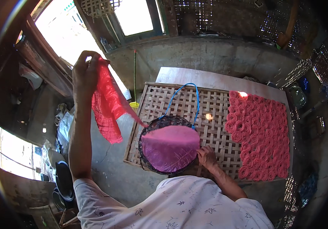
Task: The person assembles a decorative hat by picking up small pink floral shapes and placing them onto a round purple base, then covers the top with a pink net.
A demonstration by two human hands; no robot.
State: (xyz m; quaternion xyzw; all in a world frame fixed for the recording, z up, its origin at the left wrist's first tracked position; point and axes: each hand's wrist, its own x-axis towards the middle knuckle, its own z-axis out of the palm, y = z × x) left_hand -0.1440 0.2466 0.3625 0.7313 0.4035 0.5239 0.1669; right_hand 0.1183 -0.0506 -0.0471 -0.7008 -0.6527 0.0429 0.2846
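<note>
Left hand (84,70) lifts red cloth (108,105) — right hand (206,155) touches pink-lined basket (169,149).

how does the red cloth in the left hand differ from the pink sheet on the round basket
The red cloth hangs crumpled from the raised left hand; the pink sheet lies flat over the round basket. The cloth is red and checked, the sheet paler, plain pink. The cloth is off the woven tray; the sheet sits on it. Both look thin.

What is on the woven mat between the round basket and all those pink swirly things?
In the head view, only bare woven mat lies between the round basket and the pink spirals, plus the right hand.
</note>
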